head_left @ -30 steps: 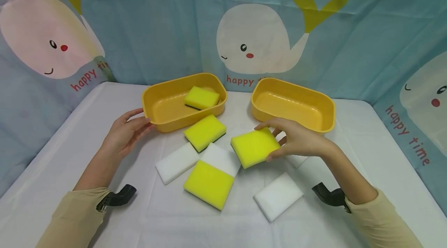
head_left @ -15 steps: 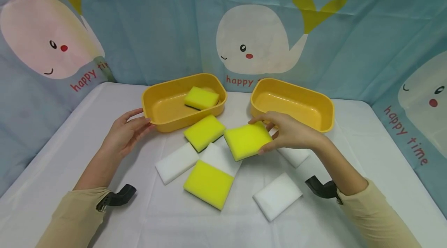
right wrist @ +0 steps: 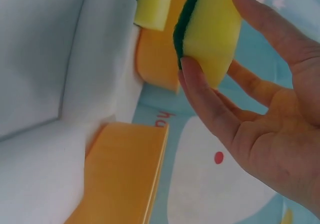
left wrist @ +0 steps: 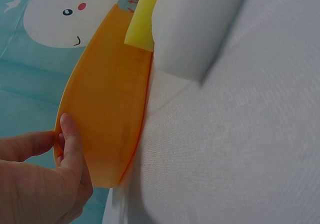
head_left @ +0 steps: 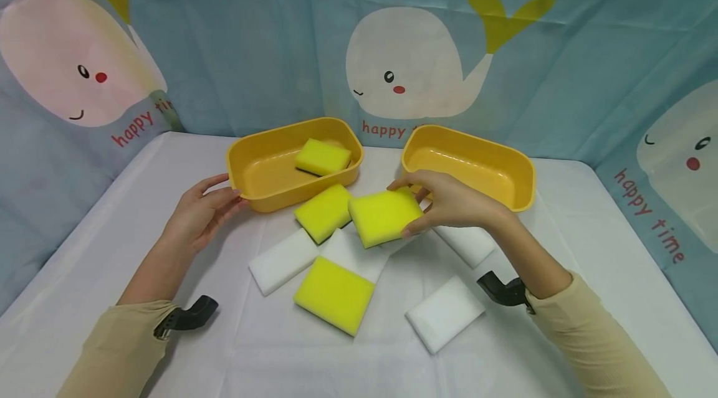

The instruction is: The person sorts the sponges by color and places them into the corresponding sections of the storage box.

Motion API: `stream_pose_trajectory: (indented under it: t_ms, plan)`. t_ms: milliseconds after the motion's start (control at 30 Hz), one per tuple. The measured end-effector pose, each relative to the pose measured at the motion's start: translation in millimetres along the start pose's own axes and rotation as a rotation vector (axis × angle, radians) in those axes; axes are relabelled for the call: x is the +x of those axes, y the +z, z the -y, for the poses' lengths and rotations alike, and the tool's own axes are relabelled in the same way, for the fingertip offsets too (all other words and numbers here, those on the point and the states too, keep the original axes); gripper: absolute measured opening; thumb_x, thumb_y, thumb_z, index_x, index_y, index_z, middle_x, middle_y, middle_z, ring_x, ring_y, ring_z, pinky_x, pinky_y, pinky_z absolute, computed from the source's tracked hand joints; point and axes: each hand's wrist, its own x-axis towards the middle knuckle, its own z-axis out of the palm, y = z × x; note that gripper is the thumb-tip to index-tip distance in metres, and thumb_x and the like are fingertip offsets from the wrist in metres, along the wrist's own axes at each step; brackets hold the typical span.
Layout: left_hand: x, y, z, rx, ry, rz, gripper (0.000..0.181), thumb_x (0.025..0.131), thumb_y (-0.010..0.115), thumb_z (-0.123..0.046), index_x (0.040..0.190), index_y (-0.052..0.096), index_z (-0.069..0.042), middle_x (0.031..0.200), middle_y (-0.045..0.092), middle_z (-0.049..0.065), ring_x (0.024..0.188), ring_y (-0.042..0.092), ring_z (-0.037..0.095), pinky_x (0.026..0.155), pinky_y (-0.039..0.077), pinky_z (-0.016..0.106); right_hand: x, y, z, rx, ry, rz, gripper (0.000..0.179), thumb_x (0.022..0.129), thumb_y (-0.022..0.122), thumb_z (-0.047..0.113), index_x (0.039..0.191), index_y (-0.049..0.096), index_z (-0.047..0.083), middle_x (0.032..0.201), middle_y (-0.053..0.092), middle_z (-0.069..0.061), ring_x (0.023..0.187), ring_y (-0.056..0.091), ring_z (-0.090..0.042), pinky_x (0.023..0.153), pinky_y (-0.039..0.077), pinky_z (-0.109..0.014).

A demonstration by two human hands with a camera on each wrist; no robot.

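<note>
yellow sponge (head_left: pixel 381 218), green layer (right wrist: pixel 187 27) below, is above white blocks (head_left: pixel 354 256); right hand (head_left: pixel 455 200), half-curled, pinches right end. better grip lightly (foam probably squeezes). left hand (head_left: pixel 197 214) pinches left tray (head_left: pixel 275 203) at near-left corner; should steady it.

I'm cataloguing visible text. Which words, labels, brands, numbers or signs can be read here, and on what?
"happy time": blue backdrop, right side.
"happy ti": backdrop, left side; its ending is lost in a fold.
"happy": backdrop, centre; the yellow tub on the right covers most of what follows.
Wrist views: scraps of red lettering on the backdrop, too small or covered to read surely.
None readable on the sponges.
</note>
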Motion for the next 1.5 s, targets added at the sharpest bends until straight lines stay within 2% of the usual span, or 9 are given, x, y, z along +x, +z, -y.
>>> stream_pose_trajectory:
  t_ms: [200,433,633,900,1167,1500]
  plan:
    - [-0.1,-0.2,0.1,-0.002,-0.003,-0.001,0.081,0.101,0.072,-0.009,0.165,0.022,-0.013,0.127,0.053,0.005,0.092,0.073,0.008,0.088,0.061,0.023,6.3,-0.3,2.8,-0.008,-0.003,0.003,0.067,0.082,0.093,0.016,0.140,0.063,0.007,0.141,0.061,-0.010,0.119,0.062,-0.037,0.095,0.060,-0.045]
    - [-0.5,0.0,0.2,0.013,0.003,0.001,0.077,0.104,0.065,-0.007,0.166,0.020,-0.012,0.127,0.053,0.004,0.092,0.073,0.008,0.088,0.061,0.023,14.2,-1.1,5.6,0.005,-0.004,0.011,0.067,0.082,0.093,0.019,0.141,0.063,0.008,0.140,0.062,-0.009,0.120,0.064,-0.037,0.100,0.057,-0.050]
    - [-0.4,0.6,0.8,0.012,0.014,0.002,0.077,0.104,0.066,-0.007,0.166,0.020,-0.010,0.126,0.054,0.004,0.092,0.073,0.008,0.087,0.061,0.022,19.0,-1.6,10.4,0.000,0.008,0.013,0.067,0.083,0.093,0.019,0.142,0.063,0.010,0.142,0.062,-0.009,0.121,0.063,-0.037,0.102,0.056,-0.051]
    - [-0.5,0.3,1.2,-0.010,0.000,-0.001,0.079,0.104,0.065,-0.005,0.168,0.018,-0.011,0.120,0.058,0.000,0.092,0.073,0.008,0.085,0.062,0.022,25.8,-2.7,15.3,0.000,0.001,0.032,0.067,0.085,0.091,0.018,0.144,0.061,0.008,0.145,0.060,-0.012,0.123,0.064,-0.040,0.101,0.058,-0.050]
    - [-0.4,-0.7,0.3,-0.031,-0.001,0.008,0.075,0.105,0.063,-0.003,0.166,0.021,-0.012,0.107,0.068,-0.004,0.090,0.074,0.009,0.083,0.062,0.022,32.8,-3.4,21.1,0.012,-0.012,0.032,0.069,0.087,0.088,0.011,0.148,0.056,0.005,0.150,0.056,-0.013,0.126,0.062,-0.040,0.101,0.059,-0.048]
    - [0.5,-1.3,0.1,-0.014,-0.011,0.005,0.071,0.104,0.064,-0.006,0.163,0.025,-0.014,0.117,0.063,-0.001,0.092,0.074,0.009,0.084,0.062,0.023,41.3,-3.7,26.6,0.019,-0.048,0.012,0.073,0.086,0.084,0.004,0.151,0.052,0.001,0.154,0.053,-0.015,0.125,0.061,-0.037,0.103,0.056,-0.047]
